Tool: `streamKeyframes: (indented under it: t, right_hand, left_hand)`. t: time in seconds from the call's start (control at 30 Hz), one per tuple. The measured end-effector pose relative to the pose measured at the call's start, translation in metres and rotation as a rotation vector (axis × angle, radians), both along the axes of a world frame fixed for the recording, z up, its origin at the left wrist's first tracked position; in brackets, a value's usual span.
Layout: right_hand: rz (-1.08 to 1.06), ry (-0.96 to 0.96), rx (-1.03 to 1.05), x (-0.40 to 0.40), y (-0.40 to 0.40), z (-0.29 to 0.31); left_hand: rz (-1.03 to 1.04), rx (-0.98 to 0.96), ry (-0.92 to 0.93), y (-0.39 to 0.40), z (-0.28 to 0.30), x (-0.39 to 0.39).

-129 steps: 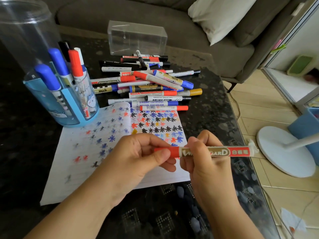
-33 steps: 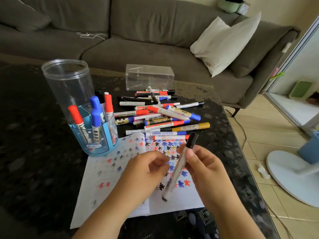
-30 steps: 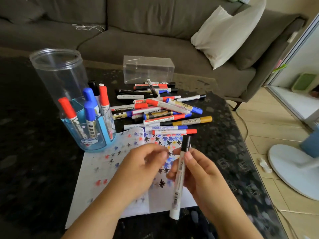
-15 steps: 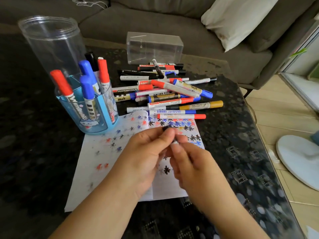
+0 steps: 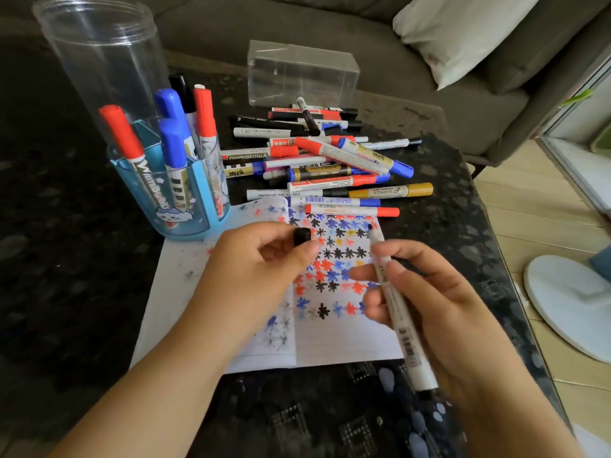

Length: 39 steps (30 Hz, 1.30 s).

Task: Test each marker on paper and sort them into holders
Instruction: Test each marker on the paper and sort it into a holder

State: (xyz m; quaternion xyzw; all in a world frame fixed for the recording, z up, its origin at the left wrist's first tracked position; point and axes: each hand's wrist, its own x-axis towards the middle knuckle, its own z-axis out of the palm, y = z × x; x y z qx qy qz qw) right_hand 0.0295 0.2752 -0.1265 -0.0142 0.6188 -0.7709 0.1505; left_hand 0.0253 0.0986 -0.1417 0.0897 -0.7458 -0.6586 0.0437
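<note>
The right hand [image 5: 439, 299] holds a white marker [image 5: 398, 312] above the paper [image 5: 344, 345]; its fingers are curled round the upper part of the barrel, the thumb pressing on one side and the index finger on the other, and the dark tip points up and away from the person, bare, over the rows of coloured stars; the long lower end of the barrel runs down past the palm toward the near edge of the table [image 5: 82, 292]. The left hand [image 5: 258, 269] is held apart from it, to the left, also above the paper; it pinches a small black cap [image 5: 301, 235] between thumb and forefinger, the other fingers loosely bent beneath; the cap and the marker's tip do not touch, with a stretch of drawn stars showing between them.

The paper lies flat on the dark table, its far part covered in red, blue, black and a few yellow stars; just beyond its far edge lies a loose pile of markers [image 5: 324, 163], red, blue, black and one yellow, lying crosswise over one another. To the left of the paper stands a blue holder [image 5: 185, 206] with red and blue markers upright in its compartments; a tall clear jar [image 5: 105, 61] stands behind it; a clear box [image 5: 302, 74] sits beyond the pile.
</note>
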Motion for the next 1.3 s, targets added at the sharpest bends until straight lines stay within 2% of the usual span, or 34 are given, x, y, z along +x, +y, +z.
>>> streamKeyframes:
  t: [0.1,0.2,0.27,0.37,0.47,0.57,0.77,1.03,1.3]
  right_hand:
    - [-0.063,-0.127,-0.215,-0.006,0.009,0.003]
    - [-0.026,-0.140,-0.243,-0.008,0.017,0.005]
    - [0.030,-0.054,-0.076,-0.006,0.024,0.001]
    - [-0.066,0.103,0.267,0.000,0.034,-0.012]
    - [-0.200,0.152,0.483,0.006,0.038,-0.019]
    - [-0.211,0.191,0.706,0.004,0.041,-0.027]
    - [-0.223,0.216,0.757,-0.006,0.050,-0.037]
    - [-0.156,0.231,0.764,-0.006,0.044,-0.042]
    - [-0.206,0.237,0.802,-0.006,0.048,-0.041]
  left_hand:
    - [-0.069,-0.073,0.019,0.003,-0.001,0.000]
    - [-0.124,-0.159,0.028,0.012,-0.002,0.000]
    - [-0.158,-0.203,0.020,0.020,-0.004,0.000]
    - [-0.217,-0.260,0.029,0.030,-0.006,0.001]
    - [-0.277,-0.375,0.069,0.040,-0.008,0.002]
    - [-0.298,-0.468,0.103,0.047,-0.011,0.001]
    - [-0.301,-0.573,0.126,0.055,-0.019,-0.004]
    - [-0.307,-0.591,0.113,0.057,-0.020,-0.005]
    - [-0.322,-0.588,0.091,0.056,-0.020,-0.005]
